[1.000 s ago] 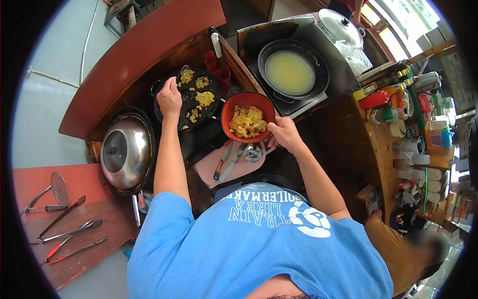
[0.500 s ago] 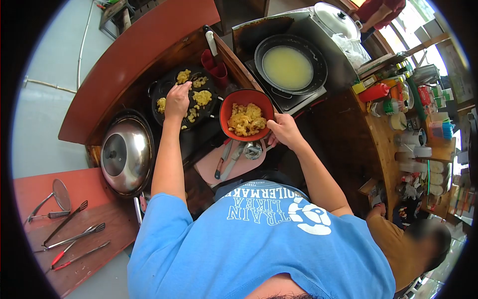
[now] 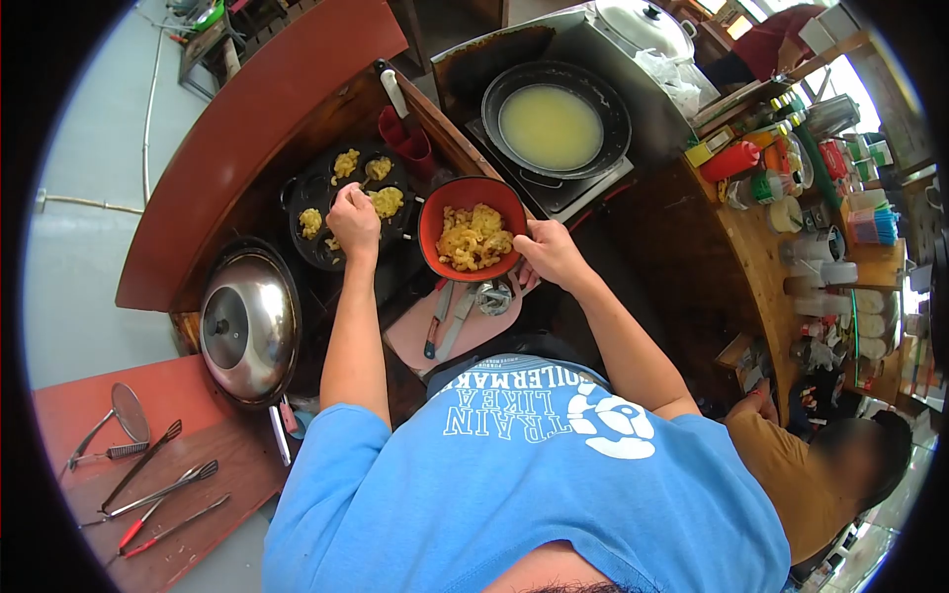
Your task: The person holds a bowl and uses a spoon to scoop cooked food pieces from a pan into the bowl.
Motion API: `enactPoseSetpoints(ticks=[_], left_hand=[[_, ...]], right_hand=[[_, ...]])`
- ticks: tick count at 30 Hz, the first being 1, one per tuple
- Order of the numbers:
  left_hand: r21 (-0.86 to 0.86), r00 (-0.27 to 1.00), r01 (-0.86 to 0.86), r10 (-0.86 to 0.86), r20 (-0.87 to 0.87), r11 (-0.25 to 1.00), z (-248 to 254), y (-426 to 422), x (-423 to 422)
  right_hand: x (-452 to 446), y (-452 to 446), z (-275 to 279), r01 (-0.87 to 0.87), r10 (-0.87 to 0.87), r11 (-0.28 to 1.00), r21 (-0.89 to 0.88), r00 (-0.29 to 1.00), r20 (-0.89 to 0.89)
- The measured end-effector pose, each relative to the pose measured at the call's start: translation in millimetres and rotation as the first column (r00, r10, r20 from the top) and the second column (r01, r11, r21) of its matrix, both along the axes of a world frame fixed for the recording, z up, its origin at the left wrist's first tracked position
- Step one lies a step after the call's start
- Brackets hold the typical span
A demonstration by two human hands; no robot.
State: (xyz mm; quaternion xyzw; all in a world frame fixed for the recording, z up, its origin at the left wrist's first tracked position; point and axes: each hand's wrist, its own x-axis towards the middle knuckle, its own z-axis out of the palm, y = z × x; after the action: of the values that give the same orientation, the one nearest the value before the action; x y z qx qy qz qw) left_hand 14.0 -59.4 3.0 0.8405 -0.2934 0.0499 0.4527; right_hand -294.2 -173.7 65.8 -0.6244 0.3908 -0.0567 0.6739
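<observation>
My left hand (image 3: 354,223) is over a round black pan with wells (image 3: 321,178), its fingertips drawn together near the middle. What they hold, if anything, is hidden. Clumps of yellow, battered-looking food lie in the pan, one far clump (image 3: 345,163), one beside my fingers (image 3: 386,203) and another at the left (image 3: 310,222). With my right hand (image 3: 554,254) I grip the rim of a red bowl (image 3: 429,219) with a dark outside. More of the lumpy yellow food (image 3: 473,237) fills its bottom. The bowl is held just right of the pan.
Below the bowl, knives (image 3: 440,316) lie on a pink cutting board (image 3: 405,341). A wide pan of yellowish liquid (image 3: 551,127) sits on a burner beyond. Left are a domed metal lid (image 3: 247,316) and tongs (image 3: 163,494). A person in brown (image 3: 791,474) is at right.
My left hand has drawn back slightly toward me over the pan, its fingers more bunched. The far-right clump looks more compact. The whole view has shifted a little; the bowl stays in my right hand.
</observation>
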Motion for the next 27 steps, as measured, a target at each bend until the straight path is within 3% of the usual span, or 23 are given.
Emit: enactPoseSetpoints(ticks=[22,25,27], left_hand=[[0.040,0.970,0.097,-0.103,0.219,0.994,-7.3,-18.7,-5.3],[0.054,0.973,0.074,-0.084,0.214,0.996,-6.6,-19.1,-3.0],[0.005,1.000,0.020,-0.020,0.001,1.000,-6.2,-17.2,0.8]], right_hand=[[-3.3,0.1,-4.9,-0.004,0.004,1.000,-0.006,0.999,0.041],[-3.6,-0.1,-4.8,-0.005,0.005,1.000,-0.009,0.999,0.040],[-3.7,-0.4,-5.0,-0.006,0.007,1.000,-0.012,0.999,0.039]])
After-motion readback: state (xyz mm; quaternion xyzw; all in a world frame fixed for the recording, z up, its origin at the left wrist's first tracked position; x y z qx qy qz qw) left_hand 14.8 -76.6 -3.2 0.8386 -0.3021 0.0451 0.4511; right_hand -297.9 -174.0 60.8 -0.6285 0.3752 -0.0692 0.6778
